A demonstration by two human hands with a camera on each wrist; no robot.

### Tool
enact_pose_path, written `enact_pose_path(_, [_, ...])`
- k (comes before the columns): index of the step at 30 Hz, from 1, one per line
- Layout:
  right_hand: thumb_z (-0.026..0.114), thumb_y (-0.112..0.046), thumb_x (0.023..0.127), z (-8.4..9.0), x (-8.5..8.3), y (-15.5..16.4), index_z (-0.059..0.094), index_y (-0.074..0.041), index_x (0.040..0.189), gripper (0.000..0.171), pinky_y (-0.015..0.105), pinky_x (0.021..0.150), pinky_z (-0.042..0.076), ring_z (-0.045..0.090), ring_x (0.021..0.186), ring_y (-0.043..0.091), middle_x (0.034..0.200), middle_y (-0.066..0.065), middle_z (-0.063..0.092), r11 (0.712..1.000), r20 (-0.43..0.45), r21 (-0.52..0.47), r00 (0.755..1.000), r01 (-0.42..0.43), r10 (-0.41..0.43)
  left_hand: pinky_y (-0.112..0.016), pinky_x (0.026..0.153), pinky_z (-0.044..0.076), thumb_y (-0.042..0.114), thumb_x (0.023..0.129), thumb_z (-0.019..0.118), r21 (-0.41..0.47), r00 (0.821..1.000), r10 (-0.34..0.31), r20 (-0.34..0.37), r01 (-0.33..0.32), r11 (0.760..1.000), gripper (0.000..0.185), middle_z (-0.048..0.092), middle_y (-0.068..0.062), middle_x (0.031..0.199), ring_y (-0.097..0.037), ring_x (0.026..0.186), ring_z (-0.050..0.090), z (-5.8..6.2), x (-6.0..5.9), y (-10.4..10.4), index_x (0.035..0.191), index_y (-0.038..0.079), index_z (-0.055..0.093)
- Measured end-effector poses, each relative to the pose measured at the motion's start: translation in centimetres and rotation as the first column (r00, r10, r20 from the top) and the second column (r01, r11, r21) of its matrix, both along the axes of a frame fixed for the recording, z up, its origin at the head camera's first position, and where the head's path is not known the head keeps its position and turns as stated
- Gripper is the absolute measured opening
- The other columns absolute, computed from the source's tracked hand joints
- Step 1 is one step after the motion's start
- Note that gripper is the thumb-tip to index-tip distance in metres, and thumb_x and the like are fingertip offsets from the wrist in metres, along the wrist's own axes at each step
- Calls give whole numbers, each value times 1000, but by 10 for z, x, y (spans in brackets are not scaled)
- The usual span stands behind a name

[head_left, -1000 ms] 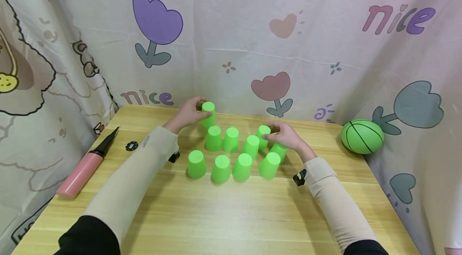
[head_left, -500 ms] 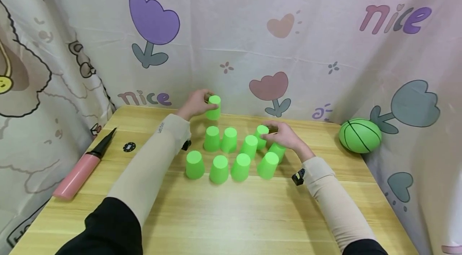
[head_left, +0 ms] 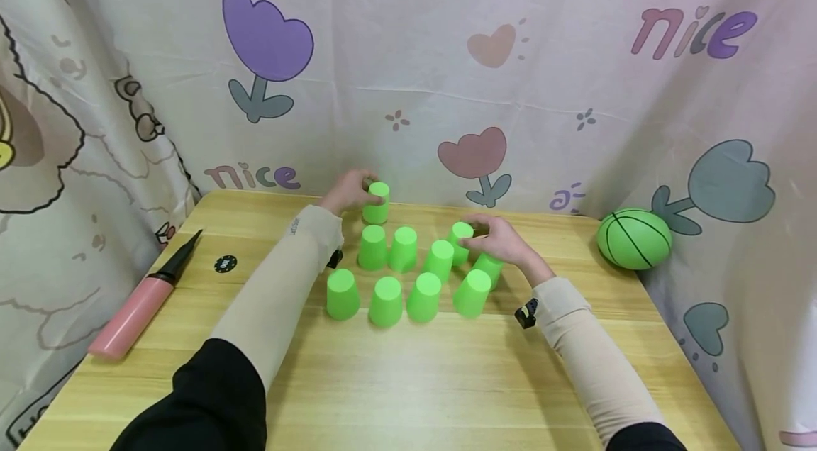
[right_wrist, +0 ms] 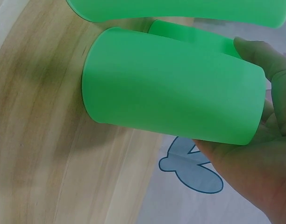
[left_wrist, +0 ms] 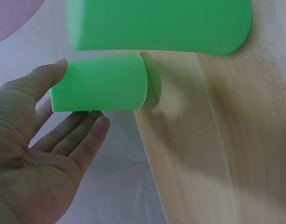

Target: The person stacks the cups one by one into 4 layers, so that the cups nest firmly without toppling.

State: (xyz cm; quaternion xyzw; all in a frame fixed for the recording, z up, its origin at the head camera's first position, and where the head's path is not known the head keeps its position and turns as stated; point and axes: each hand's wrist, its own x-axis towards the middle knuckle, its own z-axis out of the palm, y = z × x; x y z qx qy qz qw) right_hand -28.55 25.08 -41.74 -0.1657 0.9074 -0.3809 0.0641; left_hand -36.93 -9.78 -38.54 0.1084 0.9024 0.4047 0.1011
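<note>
We see a wooden bench (head_left: 408, 380) against flower-print cloth. Near its far edge, our left hand (head_left: 347, 190) has fingers curled round one green cup (head_left: 377, 202); our right hand (head_left: 501, 242) pinches another cup (head_left: 461, 238).

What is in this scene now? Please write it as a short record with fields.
surface: light wooden table
left hand: grips the far upside-down green plastic cup
right hand: holds another upside-down green plastic cup
front row: four upside-down green cups
left side: pink balloon pump, black round token
right side: green ball with black lines
</note>
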Motion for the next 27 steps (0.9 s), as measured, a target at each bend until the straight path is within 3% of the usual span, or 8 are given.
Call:
enact_pose_path(7, [78,-21,96,1,1,-1,60,-2,144,54,55,112,53,65,126,39,134,20,69,1000,11,-14,1000,2,-2,-53,112,52,17,94,80,5,1000,-6,15,6,1000,53,63,-22,141,-40,130,60,-12,-3,-3,141,5,58])
enact_pose_path(16, [78,-21,96,1,0,-1,60,-2,144,54,54,110,54,66,125,38,133,19,70,1000,3,-12,1000,-3,3,-52,110,55,19,95,79,29,999,-1,36,0,1000,56,61,-21,144,-40,132,60,-19,-5,-8,145,7,57])
enact_pose_path(22, [77,-23,97,-1,-1,-1,59,-3,145,56,55,110,54,66,125,38,133,19,70,1000,0,-7,1000,-8,8,-54,114,52,25,96,79,4,999,-3,34,3,1000,73,57,-24,150,-42,136,57,-15,-2,-9,158,10,44])
enact_pose_path(27, [77,-25,96,1,-2,0,59,-4,146,57,53,109,55,65,125,37,133,18,70,1000,0,13,1000,-3,3,-58,115,49,32,96,79,-14,999,-30,-16,30,999,85,54,-30,150,-46,137,55,-7,2,-13,164,8,33])
